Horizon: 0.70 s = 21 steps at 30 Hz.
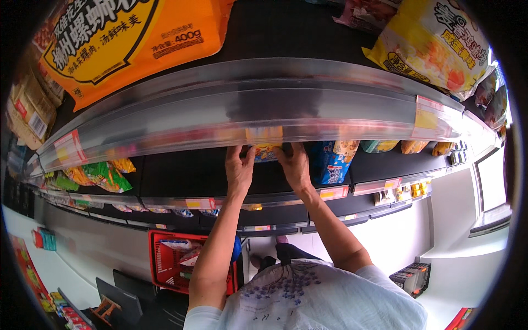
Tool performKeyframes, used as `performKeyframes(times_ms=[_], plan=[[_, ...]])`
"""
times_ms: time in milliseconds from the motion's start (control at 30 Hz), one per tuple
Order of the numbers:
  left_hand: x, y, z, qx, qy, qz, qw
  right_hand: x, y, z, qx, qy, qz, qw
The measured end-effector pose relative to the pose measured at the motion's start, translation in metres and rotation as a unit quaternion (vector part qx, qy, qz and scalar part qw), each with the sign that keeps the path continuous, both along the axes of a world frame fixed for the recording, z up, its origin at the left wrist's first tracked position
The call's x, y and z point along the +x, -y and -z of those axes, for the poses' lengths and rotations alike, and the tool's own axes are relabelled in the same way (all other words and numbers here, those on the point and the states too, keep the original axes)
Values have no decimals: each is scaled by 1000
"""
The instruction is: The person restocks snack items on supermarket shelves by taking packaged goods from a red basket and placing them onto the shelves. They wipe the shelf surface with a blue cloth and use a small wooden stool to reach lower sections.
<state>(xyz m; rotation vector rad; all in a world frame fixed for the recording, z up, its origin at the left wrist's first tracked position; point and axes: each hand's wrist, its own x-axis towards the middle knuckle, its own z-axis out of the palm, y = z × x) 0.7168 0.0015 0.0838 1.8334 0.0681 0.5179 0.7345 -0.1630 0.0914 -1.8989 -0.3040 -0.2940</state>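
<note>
L hand (240, 170) + R hand (295, 168) at mid shelf (190, 173), yellow/blue pack (265, 154) betw. them, under the clear shelf edge (352, 104). Fingers part-curled both sides, thumbs in against pack's L & R sides, so pack is held betw. hands; some fingertips hidden behind edge, can't tell grip there. Blue pack (334, 163) just R of R hand, untouched. Green bag (104, 176) well L, same shelf. Upper shelf: big orange bag (143, 49) L, yellow bag (429, 49) R. Red basket (152, 256) w/ pkgs below, near L forearm.
</note>
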Motion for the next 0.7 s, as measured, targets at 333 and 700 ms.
performKeyframes(times_ms=[333,700], plan=[[-61,-14,-4,80,76,-56,992,-20,0,-4,13,18,22,1000],[-334,-101,172,-47,-79,-362,928,-170,-21,23,-122,-41,-217,968]])
